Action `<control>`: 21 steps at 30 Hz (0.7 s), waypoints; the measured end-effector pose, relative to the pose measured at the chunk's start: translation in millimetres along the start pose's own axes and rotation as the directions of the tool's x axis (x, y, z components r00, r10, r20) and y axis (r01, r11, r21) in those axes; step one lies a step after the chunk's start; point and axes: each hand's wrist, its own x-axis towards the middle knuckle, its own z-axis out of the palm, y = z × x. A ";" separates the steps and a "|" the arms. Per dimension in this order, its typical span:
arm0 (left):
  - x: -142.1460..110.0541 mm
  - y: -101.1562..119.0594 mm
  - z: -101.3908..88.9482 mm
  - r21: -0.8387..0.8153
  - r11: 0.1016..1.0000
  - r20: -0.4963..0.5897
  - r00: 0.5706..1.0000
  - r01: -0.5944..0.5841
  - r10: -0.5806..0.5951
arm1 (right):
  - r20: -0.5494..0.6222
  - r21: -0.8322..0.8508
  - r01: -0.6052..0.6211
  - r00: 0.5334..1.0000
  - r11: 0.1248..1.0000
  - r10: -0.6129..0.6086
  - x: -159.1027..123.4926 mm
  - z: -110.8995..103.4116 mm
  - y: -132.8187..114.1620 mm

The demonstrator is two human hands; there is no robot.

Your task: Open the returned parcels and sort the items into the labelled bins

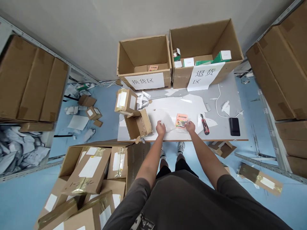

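My left hand (161, 128) is closed on the edge of a translucent plastic wrap (168, 121) above the white tabletop. My right hand (190, 126) pinches the right side of a small orange box (181, 120) with a colourful printed front. The wrap reaches from my left hand toward the box's left side. Left of my left hand lies an opened cardboard box (138, 125), its flaps up. A red and black utility knife (205, 124) rests just to the right of my right hand.
Two large labelled cartons stand at the table's back: the left carton (145, 72) and the right carton (206, 54), which holds green-white boxes. A sealed parcel (126, 100) sits at the table's left. A black phone-like device (234, 126) lies right. Piled parcels (90, 167) fill a carton at lower left.
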 end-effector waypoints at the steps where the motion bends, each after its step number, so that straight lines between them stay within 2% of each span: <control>1: -2.2 -4.2 -0.8 -0.009 1.000 -0.045 0.999 0.005 -0.006 | -0.003 -0.002 -0.003 1.000 1.000 0.003 -0.1 0.3 0.2; 3: -9.9 -10.6 1.2 0.012 0.997 -0.128 0.989 -0.071 0.072 | -0.005 -0.012 -0.005 1.000 1.000 0.005 0.1 1.2 1.2; 5: -17.9 -13.0 6.8 0.069 0.969 -0.090 0.966 -0.237 0.243 | -0.002 -0.033 -0.004 1.000 0.999 0.004 0.6 1.7 2.5; 7: -22.0 -12.2 14.1 0.099 0.904 0.098 0.908 -0.416 0.407 | 0.004 -0.054 0.007 1.000 0.999 -0.007 0.7 1.4 3.6; 9: -20.7 -11.1 21.1 0.120 0.861 0.292 0.847 -0.493 0.444 | 0.007 -0.068 0.018 1.000 0.998 -0.017 -0.6 0.0 4.6; 10: -18.7 -11.1 24.1 0.150 0.858 0.351 0.838 -0.492 0.419 | 0.005 -0.074 0.019 1.000 0.997 -0.019 -1.9 -1.2 5.3; 12: -13.8 -11.9 29.1 0.234 0.857 0.384 0.853 -0.459 0.353 | -0.024 -0.081 0.009 1.000 0.997 -0.011 -6.0 -4.3 7.4; 15: -7.4 -8.5 37.1 0.280 0.849 0.300 0.881 -0.449 0.367 | -0.149 -0.059 0.013 0.989 0.998 -0.021 -13.7 -10.2 12.3; 18: -0.7 8.6 51.3 0.168 0.881 0.252 0.883 -0.442 0.395 | -0.210 -0.005 0.105 0.972 0.995 -0.103 -19.7 -15.3 15.2; 21: 10.2 32.9 72.7 -0.002 0.960 0.317 0.910 -0.280 0.267 | -0.104 0.052 0.175 0.980 0.983 -0.169 -19.6 -15.7 12.0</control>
